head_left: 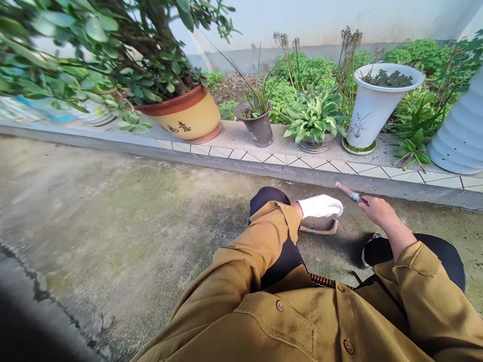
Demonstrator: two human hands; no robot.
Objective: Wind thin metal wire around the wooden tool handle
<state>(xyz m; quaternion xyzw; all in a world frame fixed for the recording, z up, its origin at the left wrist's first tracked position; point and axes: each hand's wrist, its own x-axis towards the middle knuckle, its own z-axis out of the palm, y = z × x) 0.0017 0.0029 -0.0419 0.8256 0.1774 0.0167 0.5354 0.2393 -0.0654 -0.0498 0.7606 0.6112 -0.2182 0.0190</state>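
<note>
My right hand is bare and closed around a brown stick. Silver wire is wound round this stick just beyond my fingers, and its pale end points up and left. To its left, my left hand wears a white glove; the fingers are together and curl downward, with their underside hidden. Just below the glove is a bent brown stick with a silver band, apparently lying on the concrete. Its left end is hidden behind my knee. The two hands are apart.
A tiled ledge runs ahead, bearing a large yellow pot, a small dark pot, a leafy plant, a tall white pot and a ribbed white planter. My shoe rests on the concrete ground.
</note>
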